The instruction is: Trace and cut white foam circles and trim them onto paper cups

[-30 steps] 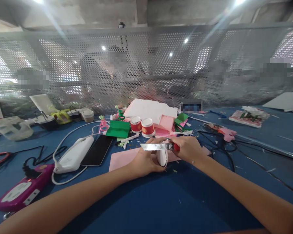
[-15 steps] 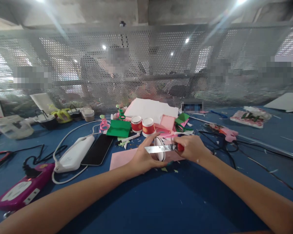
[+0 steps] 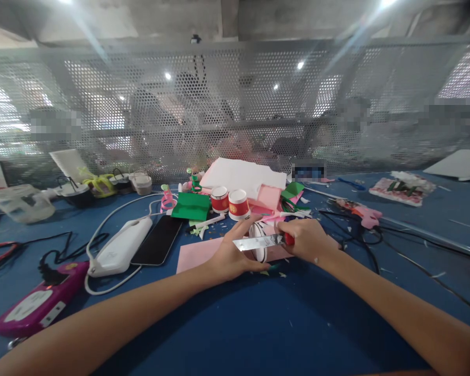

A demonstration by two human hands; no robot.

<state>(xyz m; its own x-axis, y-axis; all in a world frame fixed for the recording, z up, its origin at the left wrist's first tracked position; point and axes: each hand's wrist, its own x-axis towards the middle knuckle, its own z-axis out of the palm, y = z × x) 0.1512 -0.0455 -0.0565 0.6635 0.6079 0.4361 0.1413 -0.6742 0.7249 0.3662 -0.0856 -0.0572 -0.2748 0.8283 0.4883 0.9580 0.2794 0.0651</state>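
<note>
The left hand point(image 3: 229, 256) had its grip closed around a small white paper cup point(image 3: 258, 246) lying on its side, just above the blue surface point(image 3: 258, 324); the right hand point(image 3: 303, 239) had its grip closed on the red handle of scissors point(image 3: 264, 241), whose blades lay across the cup; a pink paper sheet point(image 3: 196, 253) lay under both hands; two red cups point(image 3: 230, 201) stood behind them.

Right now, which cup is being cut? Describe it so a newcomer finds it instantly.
On the blue table, find the pink paper sheet at the centre. Above it the left hand holds a white cup on its side, scissors in the right hand at it. The two red-banded cups behind stand upright, untouched.
</note>
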